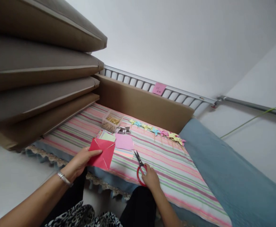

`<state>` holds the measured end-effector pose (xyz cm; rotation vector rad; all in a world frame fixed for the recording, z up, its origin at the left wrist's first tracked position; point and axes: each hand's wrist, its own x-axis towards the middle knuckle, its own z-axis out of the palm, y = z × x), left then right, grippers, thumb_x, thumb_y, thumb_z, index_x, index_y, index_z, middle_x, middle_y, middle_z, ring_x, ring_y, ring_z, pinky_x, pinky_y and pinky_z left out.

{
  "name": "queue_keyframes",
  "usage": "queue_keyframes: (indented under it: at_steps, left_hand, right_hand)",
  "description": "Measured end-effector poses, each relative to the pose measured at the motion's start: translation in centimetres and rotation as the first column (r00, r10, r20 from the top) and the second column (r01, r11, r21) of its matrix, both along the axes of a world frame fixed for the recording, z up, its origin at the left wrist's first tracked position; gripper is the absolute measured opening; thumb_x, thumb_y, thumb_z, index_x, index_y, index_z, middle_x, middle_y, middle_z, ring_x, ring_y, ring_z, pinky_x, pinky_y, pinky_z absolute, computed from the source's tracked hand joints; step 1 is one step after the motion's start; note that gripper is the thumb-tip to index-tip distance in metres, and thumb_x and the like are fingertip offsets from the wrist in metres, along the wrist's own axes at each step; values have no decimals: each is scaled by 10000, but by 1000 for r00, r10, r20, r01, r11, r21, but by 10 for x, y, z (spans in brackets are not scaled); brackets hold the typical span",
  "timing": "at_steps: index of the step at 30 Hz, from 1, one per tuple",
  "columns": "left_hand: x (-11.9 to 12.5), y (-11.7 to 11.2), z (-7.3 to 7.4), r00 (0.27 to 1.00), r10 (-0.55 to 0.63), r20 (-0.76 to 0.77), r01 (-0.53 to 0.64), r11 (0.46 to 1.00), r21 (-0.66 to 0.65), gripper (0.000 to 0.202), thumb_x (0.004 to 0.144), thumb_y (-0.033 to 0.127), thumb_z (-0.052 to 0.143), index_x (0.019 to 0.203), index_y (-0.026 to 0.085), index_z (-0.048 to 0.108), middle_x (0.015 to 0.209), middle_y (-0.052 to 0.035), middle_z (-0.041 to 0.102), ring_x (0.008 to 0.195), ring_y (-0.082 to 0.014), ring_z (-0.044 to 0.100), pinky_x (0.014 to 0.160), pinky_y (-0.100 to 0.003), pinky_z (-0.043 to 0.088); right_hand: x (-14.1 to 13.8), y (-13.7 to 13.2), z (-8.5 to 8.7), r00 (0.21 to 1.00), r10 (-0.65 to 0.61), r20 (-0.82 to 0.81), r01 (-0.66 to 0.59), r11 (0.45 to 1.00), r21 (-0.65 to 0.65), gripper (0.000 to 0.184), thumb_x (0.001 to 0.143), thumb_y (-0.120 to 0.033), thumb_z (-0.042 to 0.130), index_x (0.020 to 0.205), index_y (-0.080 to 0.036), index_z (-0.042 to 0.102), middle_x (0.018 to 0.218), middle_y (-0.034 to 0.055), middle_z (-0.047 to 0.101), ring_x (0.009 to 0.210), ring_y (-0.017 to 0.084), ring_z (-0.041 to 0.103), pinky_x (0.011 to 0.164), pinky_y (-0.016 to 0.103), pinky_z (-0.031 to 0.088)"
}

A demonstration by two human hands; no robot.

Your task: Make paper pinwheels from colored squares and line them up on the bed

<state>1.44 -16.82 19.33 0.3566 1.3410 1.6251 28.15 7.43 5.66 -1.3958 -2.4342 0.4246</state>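
A square of red paper (105, 154) is pinched between the thumb and fingers of my left hand (86, 159); slits run in from its corners. My right hand (150, 179) grips red-handled scissors (140, 171) by a handle loop, the dark blades pointing away and slightly parted. Scissors and red paper are apart. Just beyond the red sheet lie a pink paper stack (124, 142) and pale green sheets (107, 136), with more coloured sheets (123, 153) under the pink ones.
Behind the paper stands a clear divided box (111, 121) of thin sticks, beside dark metallic clips (124, 130). Several paper pinwheels (155, 130) lie in a row on the striped cloth (171, 171). Stacked cushions (43, 75) rise at left; a brown board (138, 101) stands behind.
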Motion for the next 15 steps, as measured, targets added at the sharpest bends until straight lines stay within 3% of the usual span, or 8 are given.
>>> queue_keyframes:
  at_steps: [3,6,8,10,11,12,13,15]
  left_hand:
    - [5,-4,6,1000,-26,-15,26,999,23,381,616,289,779,939,103,699,851,-125,757,679,-225,700,614,-273,542]
    - [9,-10,13,999,-23,-37,24,999,34,374,621,296,778,936,108,704,862,-127,756,698,-228,703,615,-263,538]
    - [12,-14,17,999,-19,-43,21,999,48,366,620,299,779,925,111,707,869,-127,755,712,-230,704,616,-259,536]
    - [15,-16,20,999,-22,-49,24,998,57,359,616,297,781,914,110,709,861,-128,756,719,-235,705,628,-265,538]
    - [17,-16,21,998,-23,-56,26,998,58,358,613,294,783,911,109,710,854,-128,756,716,-237,705,632,-269,539]
    - [20,-16,23,998,-26,-62,30,998,57,359,609,292,784,908,108,711,848,-129,756,710,-240,704,632,-277,540]
    - [22,-16,24,997,-34,-71,38,998,54,359,605,291,786,904,106,712,845,-132,755,704,-244,703,631,-286,541]
    - [28,-15,27,995,-48,-92,52,998,46,357,597,290,790,891,102,713,844,-139,754,697,-249,702,627,-295,540]
  right_hand:
    - [17,-12,4,989,-70,-133,63,996,-62,583,653,-147,579,1232,-106,523,1088,169,621,1015,295,581,851,356,423]
    - [29,-42,16,949,-134,-285,92,983,-157,552,776,-302,500,1289,-108,433,821,84,636,727,237,622,641,329,477]
    - [33,-75,27,894,-147,-423,50,972,-230,529,867,-431,373,1319,-156,378,725,22,579,551,177,558,503,279,440]
    - [33,-115,39,636,-227,-738,-191,880,-435,506,831,-498,478,1248,-212,449,698,-9,527,488,136,483,455,248,393]
    - [32,-135,46,555,-271,-786,-316,805,-501,497,814,-535,510,1198,-220,493,631,-31,485,453,125,446,438,243,379]
    - [30,-154,52,533,-297,-792,-419,721,-552,518,777,-575,548,1144,-210,530,562,-50,446,412,119,414,415,243,363]
    - [27,-171,59,524,-306,-795,-460,683,-567,542,756,-595,566,1126,-200,544,548,-51,445,405,116,412,417,244,366]
    - [21,-197,72,622,-242,-745,-456,661,-595,545,724,-597,614,1085,-192,564,588,-25,522,433,118,465,453,245,389]
